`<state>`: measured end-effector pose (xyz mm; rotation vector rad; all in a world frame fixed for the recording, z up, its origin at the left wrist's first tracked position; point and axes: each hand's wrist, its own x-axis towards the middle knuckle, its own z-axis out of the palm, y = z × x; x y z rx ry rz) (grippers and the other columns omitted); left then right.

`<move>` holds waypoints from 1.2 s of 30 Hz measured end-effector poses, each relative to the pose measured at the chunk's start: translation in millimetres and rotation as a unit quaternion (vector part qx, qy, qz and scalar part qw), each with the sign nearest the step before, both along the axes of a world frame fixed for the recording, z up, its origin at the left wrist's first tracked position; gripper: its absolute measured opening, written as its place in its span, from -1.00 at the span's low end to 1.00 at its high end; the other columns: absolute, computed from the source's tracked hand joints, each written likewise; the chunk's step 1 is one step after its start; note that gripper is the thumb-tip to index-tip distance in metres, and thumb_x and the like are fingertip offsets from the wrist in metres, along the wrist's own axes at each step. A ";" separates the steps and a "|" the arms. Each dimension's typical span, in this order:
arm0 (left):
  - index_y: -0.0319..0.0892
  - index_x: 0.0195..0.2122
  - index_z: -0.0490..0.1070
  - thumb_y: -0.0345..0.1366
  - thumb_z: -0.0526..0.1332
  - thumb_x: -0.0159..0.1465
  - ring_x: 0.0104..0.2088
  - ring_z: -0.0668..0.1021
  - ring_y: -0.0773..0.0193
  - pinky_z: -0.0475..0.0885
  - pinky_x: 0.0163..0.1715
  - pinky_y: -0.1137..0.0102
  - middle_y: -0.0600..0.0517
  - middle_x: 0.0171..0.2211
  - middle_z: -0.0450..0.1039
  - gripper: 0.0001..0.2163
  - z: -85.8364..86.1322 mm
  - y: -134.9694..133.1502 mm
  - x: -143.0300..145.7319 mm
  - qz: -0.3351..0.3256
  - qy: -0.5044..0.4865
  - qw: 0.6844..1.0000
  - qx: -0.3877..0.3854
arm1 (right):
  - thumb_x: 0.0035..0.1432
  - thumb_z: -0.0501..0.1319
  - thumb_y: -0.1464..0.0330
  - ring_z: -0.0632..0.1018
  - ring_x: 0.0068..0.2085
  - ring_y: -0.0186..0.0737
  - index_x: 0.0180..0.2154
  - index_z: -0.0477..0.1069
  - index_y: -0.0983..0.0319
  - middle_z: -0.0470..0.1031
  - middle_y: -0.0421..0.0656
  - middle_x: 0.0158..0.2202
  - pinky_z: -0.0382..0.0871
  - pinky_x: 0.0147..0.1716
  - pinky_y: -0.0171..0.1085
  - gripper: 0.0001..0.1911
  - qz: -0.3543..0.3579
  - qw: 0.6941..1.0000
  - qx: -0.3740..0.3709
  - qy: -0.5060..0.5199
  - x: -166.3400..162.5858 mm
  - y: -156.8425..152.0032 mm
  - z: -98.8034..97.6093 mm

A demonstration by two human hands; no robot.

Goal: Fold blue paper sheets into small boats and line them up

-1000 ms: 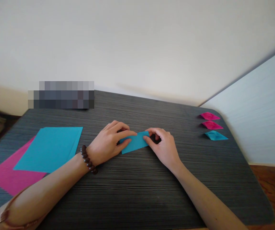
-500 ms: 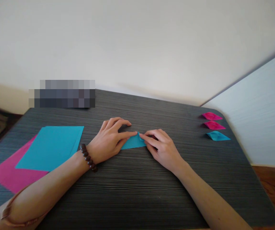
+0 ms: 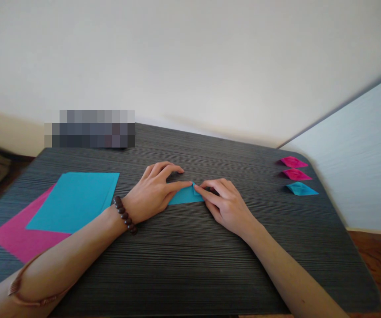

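A small folded blue paper [image 3: 185,195] lies on the dark striped table [image 3: 190,260] near its middle. My left hand [image 3: 152,192], with a dark bead bracelet at the wrist, presses its forefinger and thumb on the paper's left part. My right hand [image 3: 225,201] pinches the paper's right corner against the table, fingers drawn together. Both hands meet over the top fold, and part of the paper is hidden under the fingers.
Flat blue sheets [image 3: 76,201] lie over a pink sheet [image 3: 18,236] at the table's left. Two pink folded shapes [image 3: 293,162] [image 3: 297,175] and a blue one [image 3: 301,189] sit in a row at the right edge. A pale panel [image 3: 363,163] stands to the right.
The paper was a wider rectangle a second ago; its right corner has been folded in, leaving a narrower, pointed shape. My right hand moved left onto the fold. The view shifted slightly.
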<state>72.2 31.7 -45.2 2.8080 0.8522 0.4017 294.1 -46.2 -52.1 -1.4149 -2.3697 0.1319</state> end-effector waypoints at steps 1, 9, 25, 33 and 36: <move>0.14 0.03 0.34 -0.37 0.03 0.30 0.06 0.21 0.07 0.19 0.03 0.08 -0.01 0.04 0.24 -0.66 -0.2 0.1 0.0 -0.001 -0.002 1.000 0.001 | 0.21 0.06 0.46 0.39 -0.13 -0.15 0.08 0.29 0.10 0.41 -0.09 -0.09 0.29 -0.20 -0.12 -0.59 0.000 1.000 0.001 -0.004 -0.2 -0.1 0.2; 0.13 0.01 0.37 -0.34 0.03 0.30 0.06 0.20 0.08 0.19 0.04 0.09 0.00 0.04 0.23 -0.69 0.0 0.4 0.4 0.005 -0.002 1.000 0.002 | 0.21 0.03 0.49 0.38 -0.14 -0.14 0.05 0.33 0.16 0.39 -0.05 -0.13 0.30 -0.20 -0.13 -0.61 0.001 0.999 0.015 -0.037 -2.5 -3.0 0.9; 0.09 0.08 0.29 -0.43 0.03 0.25 0.10 0.20 0.03 0.20 0.04 0.07 -0.06 0.04 0.22 -0.60 1.6 -4.8 4.7 -0.005 0.029 0.999 0.034 | 0.19 0.04 0.49 0.38 -0.14 -0.11 0.03 0.35 0.20 0.39 -0.03 -0.13 0.29 -0.20 -0.12 -0.63 0.004 0.998 0.013 -0.057 -4.3 -2.5 1.2; -0.02 -0.11 0.47 -0.18 0.09 0.26 0.01 0.29 0.02 0.24 0.00 0.06 -0.06 -0.06 0.31 -0.75 2.5 -13.9 19.1 0.067 -0.036 0.997 0.008 | 0.17 0.06 0.48 0.37 -0.13 -0.09 0.03 0.35 0.19 0.39 -0.04 -0.13 0.28 -0.20 -0.12 -0.62 -0.002 0.998 0.015 -0.063 -6.0 -3.4 2.2; -0.05 -0.14 0.48 -0.13 0.09 0.25 0.00 0.29 0.02 0.23 0.00 0.07 -0.07 -0.06 0.31 -0.74 1.1 -16.2 22.5 0.089 -0.045 0.995 0.000 | 0.15 0.08 0.48 0.37 -0.14 -0.10 0.04 0.35 0.19 0.39 -0.04 -0.14 0.28 -0.20 -0.13 -0.60 -0.004 0.999 0.017 -0.049 -5.3 -4.2 1.5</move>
